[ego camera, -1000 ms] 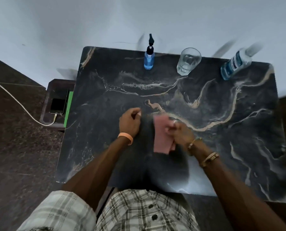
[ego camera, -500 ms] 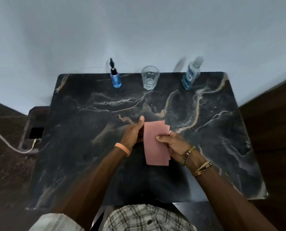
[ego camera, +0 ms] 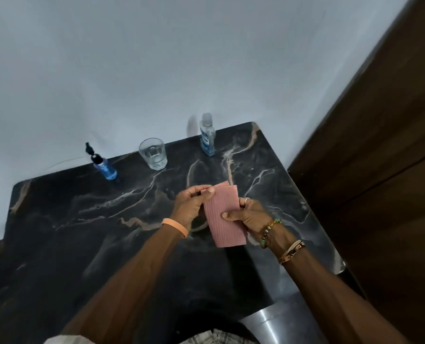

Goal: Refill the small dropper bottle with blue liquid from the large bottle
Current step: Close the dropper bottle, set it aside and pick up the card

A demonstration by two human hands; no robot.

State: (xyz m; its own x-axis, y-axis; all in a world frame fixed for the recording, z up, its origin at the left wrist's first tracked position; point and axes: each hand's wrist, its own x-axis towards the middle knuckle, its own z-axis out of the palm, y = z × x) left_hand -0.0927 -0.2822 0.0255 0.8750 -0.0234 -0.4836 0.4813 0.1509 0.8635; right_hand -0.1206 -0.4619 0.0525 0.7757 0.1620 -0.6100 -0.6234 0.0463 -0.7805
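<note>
The small dropper bottle (ego camera: pixel 104 167) with blue liquid and a black dropper top stands at the back left of the black marble table (ego camera: pixel 65 219). The large clear bottle (ego camera: pixel 207 135) with blue liquid at its bottom stands at the back right, near the wall. Over the middle of the table both hands hold a folded pink cloth (ego camera: pixel 223 216) above the surface. My left hand (ego camera: pixel 193 206) pinches its upper left edge. My right hand (ego camera: pixel 248 217) grips its right side, thumb on the front. Both bottles stand well beyond my hands.
A clear drinking glass (ego camera: pixel 154 153) stands between the two bottles at the back edge. A pale wall rises behind the table. A dark wooden panel (ego camera: pixel 380 170) runs along the right side. A metal surface (ego camera: pixel 276 324) shows under the table's near right edge.
The camera has tilted up and turned right, so the table sits lower and left in view. My hands have lifted the pink cloth off the table, and my left hand now pinches it.
</note>
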